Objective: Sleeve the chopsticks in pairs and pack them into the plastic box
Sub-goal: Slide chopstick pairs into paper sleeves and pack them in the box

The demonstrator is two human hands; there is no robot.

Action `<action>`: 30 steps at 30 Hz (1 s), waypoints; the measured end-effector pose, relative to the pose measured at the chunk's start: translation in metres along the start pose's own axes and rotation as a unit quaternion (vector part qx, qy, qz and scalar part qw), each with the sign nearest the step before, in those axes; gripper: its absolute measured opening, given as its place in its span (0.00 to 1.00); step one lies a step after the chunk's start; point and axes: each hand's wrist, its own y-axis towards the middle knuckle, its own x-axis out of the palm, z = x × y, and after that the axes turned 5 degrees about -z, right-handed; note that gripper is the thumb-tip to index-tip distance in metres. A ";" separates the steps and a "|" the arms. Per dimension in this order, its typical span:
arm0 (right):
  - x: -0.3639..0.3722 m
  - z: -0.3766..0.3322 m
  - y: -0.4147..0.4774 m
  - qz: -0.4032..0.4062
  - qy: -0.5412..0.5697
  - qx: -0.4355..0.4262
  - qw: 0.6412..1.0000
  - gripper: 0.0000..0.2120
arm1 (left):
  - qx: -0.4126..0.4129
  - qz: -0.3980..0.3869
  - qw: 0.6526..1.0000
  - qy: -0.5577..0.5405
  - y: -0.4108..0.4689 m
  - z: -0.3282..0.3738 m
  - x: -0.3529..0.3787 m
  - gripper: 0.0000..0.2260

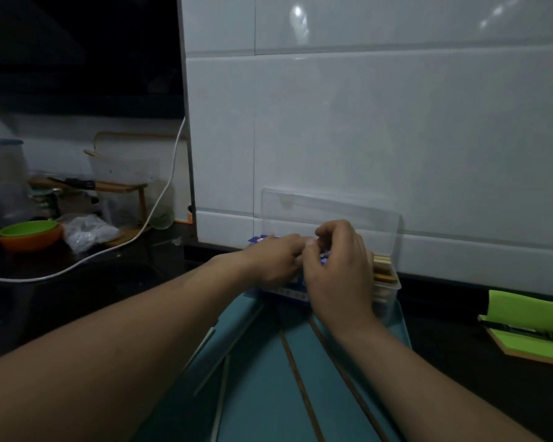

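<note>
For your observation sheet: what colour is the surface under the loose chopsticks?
Teal surface, head view.

A single wide-angle view from the person's head looks forward and down along both bare forearms. It faces the glossy white tiled wall (396,122) at close range. The left hand (275,260) and right hand (339,272) sit near mid-frame, above the flat teal tray (268,393) on the dark worktop (77,282).

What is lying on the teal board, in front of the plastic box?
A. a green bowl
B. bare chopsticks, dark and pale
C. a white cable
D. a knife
B: two dark chopsticks and some pale chopsticks lie without sleeves on the teal board, nearer to the camera than the plastic box.
</note>
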 end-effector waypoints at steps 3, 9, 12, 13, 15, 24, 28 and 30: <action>0.001 0.000 0.000 0.001 0.005 0.000 1.000 0.10 | -0.009 -0.015 1.000 -0.013 0.000 0.002 -0.003 0.16; 0.001 0.001 0.000 0.004 0.007 -0.003 1.000 0.09 | 0.021 0.012 1.000 -0.010 -0.004 0.004 -0.003 0.19; 0.000 0.002 0.001 -0.004 0.021 0.001 1.000 0.06 | 0.022 0.096 0.995 -0.017 -0.016 0.003 -0.005 0.21; 0.000 0.002 0.001 -0.007 0.023 0.001 1.000 0.05 | 0.011 0.119 0.993 -0.015 -0.023 0.002 -0.007 0.21; 0.002 0.001 0.001 -0.011 0.024 -0.006 1.000 0.03 | -0.020 0.164 0.986 -0.036 -0.039 -0.004 -0.006 0.21; 0.000 -0.008 -0.005 -0.219 -0.124 -0.037 0.967 0.16 | -0.117 0.226 0.964 -0.071 -0.107 -0.023 0.015 0.07; 0.001 -0.010 -0.008 -0.331 -0.208 -0.033 0.920 0.17 | -0.194 0.121 0.973 0.002 -0.130 -0.024 0.023 0.06; 0.002 -0.012 -0.012 -0.364 -0.205 -0.058 0.907 0.15 | -0.198 0.076 0.977 0.030 -0.135 -0.021 0.025 0.09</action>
